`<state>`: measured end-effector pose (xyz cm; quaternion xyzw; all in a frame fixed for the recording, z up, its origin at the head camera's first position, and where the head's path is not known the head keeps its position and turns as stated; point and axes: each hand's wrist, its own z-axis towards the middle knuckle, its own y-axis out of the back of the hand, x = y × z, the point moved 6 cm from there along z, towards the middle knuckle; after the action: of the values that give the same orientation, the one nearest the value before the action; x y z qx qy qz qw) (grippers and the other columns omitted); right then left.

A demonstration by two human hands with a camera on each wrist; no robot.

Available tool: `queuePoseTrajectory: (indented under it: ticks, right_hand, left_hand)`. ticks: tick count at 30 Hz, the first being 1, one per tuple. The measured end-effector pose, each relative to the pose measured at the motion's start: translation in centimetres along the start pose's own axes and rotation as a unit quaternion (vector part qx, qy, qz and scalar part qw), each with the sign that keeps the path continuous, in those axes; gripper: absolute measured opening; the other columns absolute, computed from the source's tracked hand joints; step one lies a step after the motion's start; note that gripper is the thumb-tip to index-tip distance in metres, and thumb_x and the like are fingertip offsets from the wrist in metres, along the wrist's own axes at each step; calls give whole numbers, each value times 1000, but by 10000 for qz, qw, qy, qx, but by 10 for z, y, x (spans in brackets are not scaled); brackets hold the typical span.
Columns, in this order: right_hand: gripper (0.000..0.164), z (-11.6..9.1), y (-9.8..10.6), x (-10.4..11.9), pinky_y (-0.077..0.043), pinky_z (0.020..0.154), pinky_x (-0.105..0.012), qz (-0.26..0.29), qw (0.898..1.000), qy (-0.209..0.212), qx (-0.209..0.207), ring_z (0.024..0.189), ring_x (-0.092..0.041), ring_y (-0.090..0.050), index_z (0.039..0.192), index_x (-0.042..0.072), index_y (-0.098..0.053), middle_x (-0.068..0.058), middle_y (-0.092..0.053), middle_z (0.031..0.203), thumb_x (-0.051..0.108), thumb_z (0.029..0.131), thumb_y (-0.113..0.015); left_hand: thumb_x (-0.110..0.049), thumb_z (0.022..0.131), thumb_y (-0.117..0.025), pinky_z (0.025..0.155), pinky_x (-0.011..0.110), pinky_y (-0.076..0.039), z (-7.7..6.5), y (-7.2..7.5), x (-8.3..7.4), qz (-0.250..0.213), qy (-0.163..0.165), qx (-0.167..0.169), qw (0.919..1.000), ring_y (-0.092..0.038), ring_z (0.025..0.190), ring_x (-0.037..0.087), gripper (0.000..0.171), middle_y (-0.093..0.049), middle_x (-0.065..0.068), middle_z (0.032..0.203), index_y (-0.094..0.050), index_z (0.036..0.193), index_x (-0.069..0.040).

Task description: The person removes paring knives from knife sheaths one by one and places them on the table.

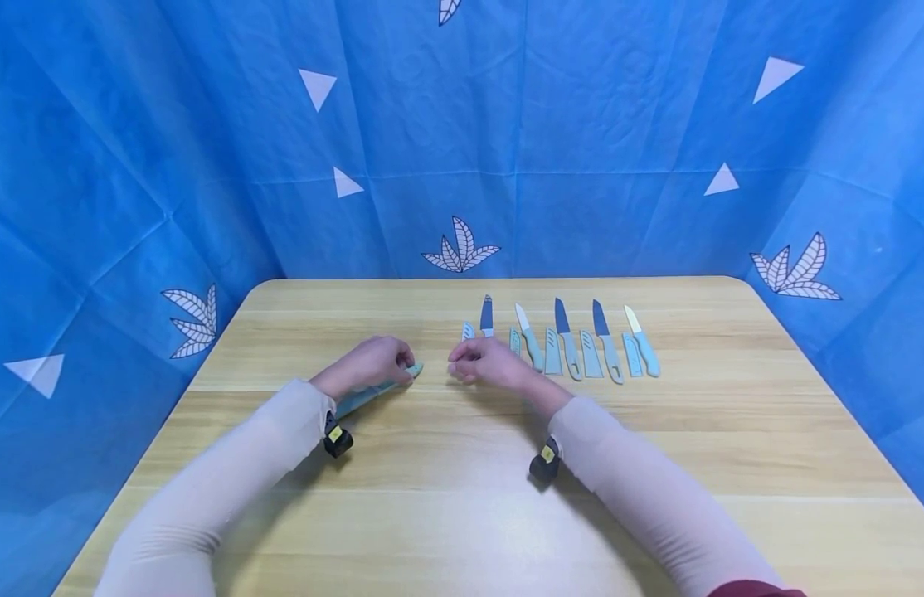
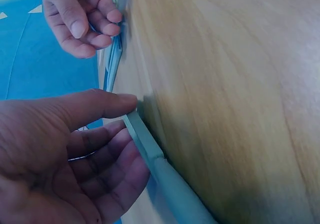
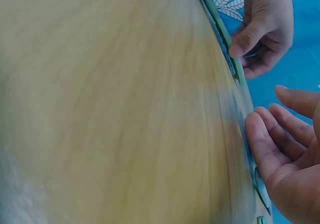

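My left hand [image 1: 372,363] pinches the sheathed end of a knife [image 1: 363,400] between thumb and fingers, left of the table's middle. In the left wrist view the teal sheath [image 2: 145,138] lies under the thumb, and the thicker handle [image 2: 182,194] runs toward the wrist. My right hand [image 1: 494,363] hovers a short way to the right, its fingers loosely bent and nothing between them. Just behind it lies a dark-bladed knife [image 1: 488,313] with its handle mostly hidden, beside a light blue sheath [image 1: 468,331].
Several bare knives lie in a row at the back right, among them a pale-bladed one [image 1: 532,344] and a dark-bladed one [image 1: 611,356]. Sheaths, such as a blue one [image 1: 590,355], lie beside them. A blue curtain [image 1: 581,166] hangs behind the wooden table [image 1: 462,514].
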<state>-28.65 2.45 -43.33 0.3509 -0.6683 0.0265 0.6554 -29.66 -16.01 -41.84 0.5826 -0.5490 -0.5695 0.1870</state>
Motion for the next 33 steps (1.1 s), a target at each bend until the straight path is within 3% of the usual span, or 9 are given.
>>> queuePoseTrajectory:
  ticks: [7,13,19,24,28,33]
  right_hand:
    - [21,-1,-3,-3,-60,77,-29,259,9996,-71,30,87,-20,-67,112,5,-66,-5,-67,98,16,95,-65]
    - [23,-3,-5,-4,-60,78,-30,495,9986,-137,114,88,-21,-68,114,4,-65,-7,-68,100,17,95,-65]
    - [25,-6,-6,-3,-60,79,-32,782,9967,-179,140,91,-22,-68,116,2,-64,-8,-68,104,15,95,-65]
    - [26,-7,-7,-3,-60,81,-32,878,9959,-153,186,92,-23,-68,117,3,-64,-8,-69,104,16,95,-65]
    - [29,-9,-8,-3,-59,83,-33,978,9948,-121,272,94,-24,-68,119,1,-63,-10,-69,106,16,95,-65]
    - [33,-11,-10,-4,-58,86,-35,1259,9909,-166,437,97,-25,-68,122,0,-62,-11,-69,110,19,95,-65]
  left_hand:
    - [-16,85,-73,66,29,-53,2,2,-6,-154,-3,-70,9999,-57,77,17,18,-64,2,90,-67,101,-8]
    - [-19,86,-73,72,29,-55,3,7,-14,-530,-84,52,9985,-60,83,18,30,-65,5,96,-65,111,-2]
    - [-17,87,-72,68,35,-56,3,11,-17,-1288,-55,202,9914,-59,74,21,30,-65,7,90,-66,111,-1]
    - [-14,88,-70,73,37,-60,5,9,-16,-2153,-49,415,9757,-62,77,20,23,-64,8,90,-66,107,0]
    - [-13,92,-68,80,39,-61,6,8,-16,-2975,-85,565,9530,-66,87,25,29,-63,16,98,-62,112,7]
    - [-10,96,-61,95,43,-55,7,9,-19,-3785,-310,645,9228,-59,112,36,42,-55,28,126,-52,129,14]
